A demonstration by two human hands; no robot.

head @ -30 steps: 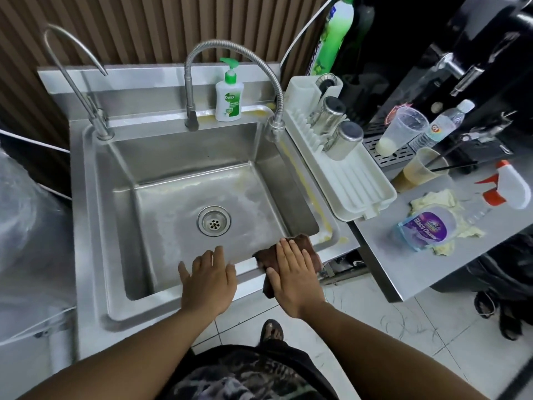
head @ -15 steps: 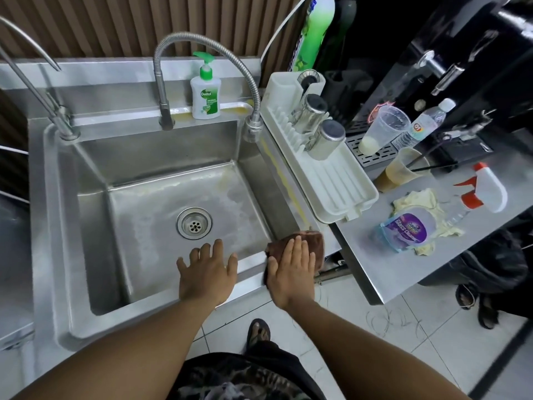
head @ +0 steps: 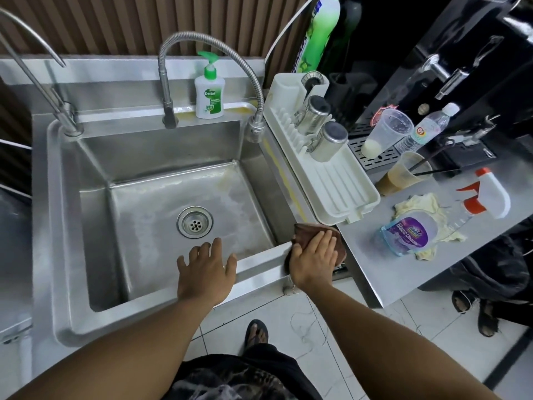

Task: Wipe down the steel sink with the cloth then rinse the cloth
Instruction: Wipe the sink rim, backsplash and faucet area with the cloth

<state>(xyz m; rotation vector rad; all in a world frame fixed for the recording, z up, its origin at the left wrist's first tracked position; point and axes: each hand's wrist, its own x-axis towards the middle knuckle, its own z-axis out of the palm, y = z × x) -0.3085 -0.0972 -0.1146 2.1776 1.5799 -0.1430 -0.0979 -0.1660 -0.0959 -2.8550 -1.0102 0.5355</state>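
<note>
Steel sink (head: 66, 197) basin bare; cloth (head: 305, 230) on rim.

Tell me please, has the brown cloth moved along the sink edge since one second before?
Yes. The brown cloth, under the right hand, slid right along the sink's front rim to the front right corner, farther from the drain.

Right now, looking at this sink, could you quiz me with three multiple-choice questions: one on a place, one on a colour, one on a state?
1. Where is the cloth?
A. over the drain
B. on the sink's front right corner
C. in the rack

2. What colour is the soap bottle's pump?
A. green
B. red
C. blue

3. How is the left hand?
A. clenched on the cloth
B. flat on the front rim, holding nothing
C. on the tap

Answers: B, it lies under the right hand at that corner; A, the pump is green; B, its fingers are spread flat.
</note>
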